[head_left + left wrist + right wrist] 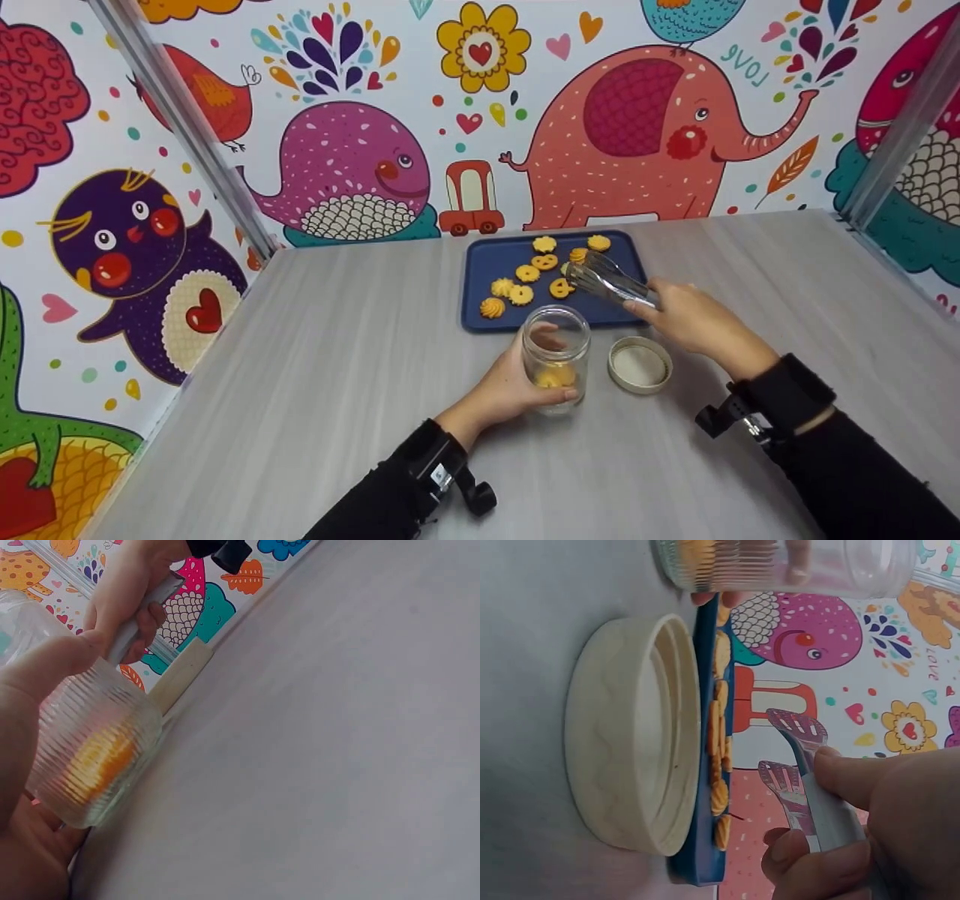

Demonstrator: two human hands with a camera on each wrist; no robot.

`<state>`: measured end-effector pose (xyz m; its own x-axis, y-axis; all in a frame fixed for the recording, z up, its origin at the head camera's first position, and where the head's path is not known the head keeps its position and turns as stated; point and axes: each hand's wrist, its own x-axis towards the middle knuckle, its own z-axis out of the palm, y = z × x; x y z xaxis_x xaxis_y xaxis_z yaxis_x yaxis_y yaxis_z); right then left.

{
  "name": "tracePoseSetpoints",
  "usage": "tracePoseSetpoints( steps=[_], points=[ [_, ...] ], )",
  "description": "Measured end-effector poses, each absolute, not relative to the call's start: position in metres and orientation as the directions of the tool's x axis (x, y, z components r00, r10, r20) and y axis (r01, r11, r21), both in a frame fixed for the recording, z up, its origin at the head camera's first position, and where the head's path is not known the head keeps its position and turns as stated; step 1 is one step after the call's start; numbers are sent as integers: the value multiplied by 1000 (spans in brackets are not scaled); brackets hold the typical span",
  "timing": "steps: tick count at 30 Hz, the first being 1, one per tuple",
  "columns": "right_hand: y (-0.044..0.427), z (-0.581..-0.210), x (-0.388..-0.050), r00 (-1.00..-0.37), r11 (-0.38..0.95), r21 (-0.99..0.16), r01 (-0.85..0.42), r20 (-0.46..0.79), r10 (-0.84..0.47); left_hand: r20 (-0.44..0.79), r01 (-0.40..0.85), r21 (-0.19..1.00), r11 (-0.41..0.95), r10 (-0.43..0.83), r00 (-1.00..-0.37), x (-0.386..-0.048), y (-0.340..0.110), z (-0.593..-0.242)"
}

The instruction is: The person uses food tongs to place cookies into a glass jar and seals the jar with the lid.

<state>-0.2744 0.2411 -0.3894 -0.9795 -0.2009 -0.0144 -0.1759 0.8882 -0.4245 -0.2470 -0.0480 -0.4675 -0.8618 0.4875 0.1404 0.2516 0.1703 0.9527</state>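
L hand (516, 381) curled round jar (557, 351); R hand (697, 319) grips tongs (613, 285), tips parted, over tray (481, 274) beyond jar, cookies (493, 307) on it & some in jar. Poss. trouble: hard squeeze crumbles a cookie, or tongs clip jar & tip it. Lid (640, 365) just R of jar & tray edge beyond crowd it; open surface (360, 352) L of jar.

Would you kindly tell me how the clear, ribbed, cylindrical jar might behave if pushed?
The jar looks like glass, so it is probably stiff and breakable. Being taller than wide, it might tip if pushed near its top. Its ribbed sides would likely give the left hand some grip.
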Motion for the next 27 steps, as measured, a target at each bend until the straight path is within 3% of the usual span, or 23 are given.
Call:
tracePoseSetpoints(
  steps=[19,27],
  points=[
    [220,-407,-297,-976,909,-401,-117,-122,-180,140,251,953,170,486,-863,-246,-47,-467],
    [210,-407,-298,-975,905,-404,-137,-106,-195,140,246,956,161,486,-863,-247,-47,-467]
  ],
)
